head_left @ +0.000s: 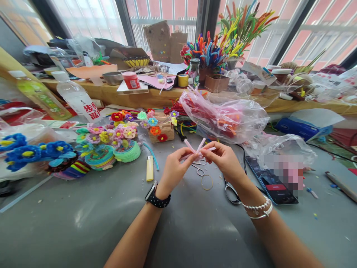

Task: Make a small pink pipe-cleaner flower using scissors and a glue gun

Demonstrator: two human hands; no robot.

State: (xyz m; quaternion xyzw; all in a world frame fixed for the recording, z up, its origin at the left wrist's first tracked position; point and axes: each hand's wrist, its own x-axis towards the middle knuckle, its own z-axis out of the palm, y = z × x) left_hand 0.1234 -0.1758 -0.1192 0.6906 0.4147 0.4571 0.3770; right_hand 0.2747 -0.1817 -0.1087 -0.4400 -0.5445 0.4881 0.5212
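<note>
My left hand (175, 167) and my right hand (223, 158) meet above the grey table (83, 223), fingers pinched together on a small piece of pale pink pipe cleaners (197, 148) whose short ends cross and stick up between them. The left wrist wears a black watch, the right wrist pearl and silver bracelets. Directly below the hands lie small scissors (199, 167) and a thin ring (206, 182). Larger scissors (232, 191) lie by my right forearm.
A yellow lighter (150, 168) lies to the left. Pipe-cleaner flowers (111, 139), blue flowers (33, 150) and a small flower crate (160, 128) stand at left. A plastic bag of pipe cleaners (223, 115) and a phone (272, 180) are at right. Bottles and a cluttered shelf lie behind.
</note>
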